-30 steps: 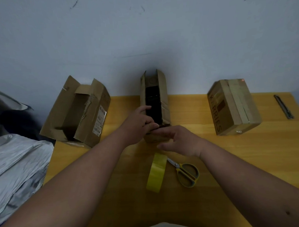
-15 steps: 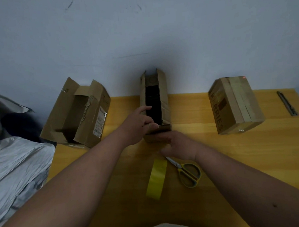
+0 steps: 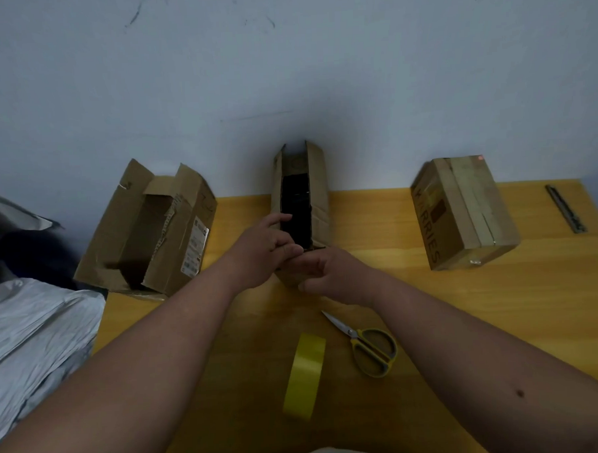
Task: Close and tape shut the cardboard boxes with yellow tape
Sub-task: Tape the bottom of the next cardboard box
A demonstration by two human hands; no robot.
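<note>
At the table's (image 3: pixel 499 303) back edge, mid-way along, stands the open box (image 3: pixel 318 191), long axis running from the person toward the wall, open top up, side flaps upright. Likely risks: the narrow box tips sideways if either flap is pushed unevenly, or flaps spring back before tape lands. Left hand (image 3: pixel 262 250) curls over the near left flap edge, index extended; right hand (image 3: pixel 330 273) grips the near end wall. Scissors (image 3: pixel 368 348) lie nearer the front edge; the tape roll (image 3: pixel 304 375) stands on edge beside them, so it could roll.
</note>
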